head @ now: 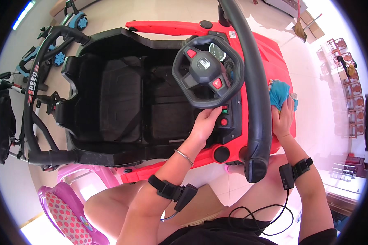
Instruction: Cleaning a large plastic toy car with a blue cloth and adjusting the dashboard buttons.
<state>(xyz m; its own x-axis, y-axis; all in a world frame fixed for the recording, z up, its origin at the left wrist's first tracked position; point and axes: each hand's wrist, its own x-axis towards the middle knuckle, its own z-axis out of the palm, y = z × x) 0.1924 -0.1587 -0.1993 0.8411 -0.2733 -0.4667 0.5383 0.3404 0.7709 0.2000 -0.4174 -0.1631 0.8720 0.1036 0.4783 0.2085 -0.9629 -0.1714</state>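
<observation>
A red and black ride-on toy car (159,92) lies across the view, with its front to the right. My left hand (207,121) is at the lower rim of the black steering wheel (208,72), beside the dashboard switches (224,111); its fingertips are partly hidden, so its grip cannot be told. My right hand (284,118) is on the red hood (274,52), beyond the black roll bar (259,92), with its fingers on a bunched blue cloth (279,92). A round red button (224,122) sits below the switches.
A pink and purple child's chair with a dotted seat (66,214) stands at lower left, near a flattened cardboard piece (196,205). Blue and black ride-on toys (59,58) stand behind the car. A cable (263,229) loops over my lap. A broom (300,29) and wooden chairs (354,92) are farther off.
</observation>
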